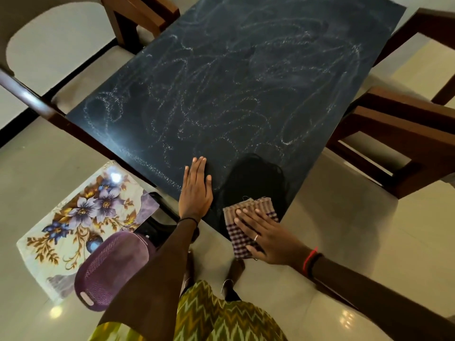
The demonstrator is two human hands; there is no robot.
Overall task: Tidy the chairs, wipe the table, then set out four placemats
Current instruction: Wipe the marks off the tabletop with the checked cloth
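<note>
Left hand point(195, 193) flat on the dark table point(221, 82), fingers point(200, 168) together; right hand point(267, 238) (fingers spread) atop the checked cloth point(256, 205).

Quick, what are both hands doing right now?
Left hand: open, flat on the table.
Right hand: open, pressing the checked cloth.

Dark table point(221, 82), streaked; checked cloth point(248, 225) at near corner.

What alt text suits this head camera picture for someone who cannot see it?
A person's right hand presses a checked cloth on the near corner of a dark table streaked with wipe swirls; the left hand rests flat beside it. Wooden chairs stand around, and a floral mat lies at the left.
</note>
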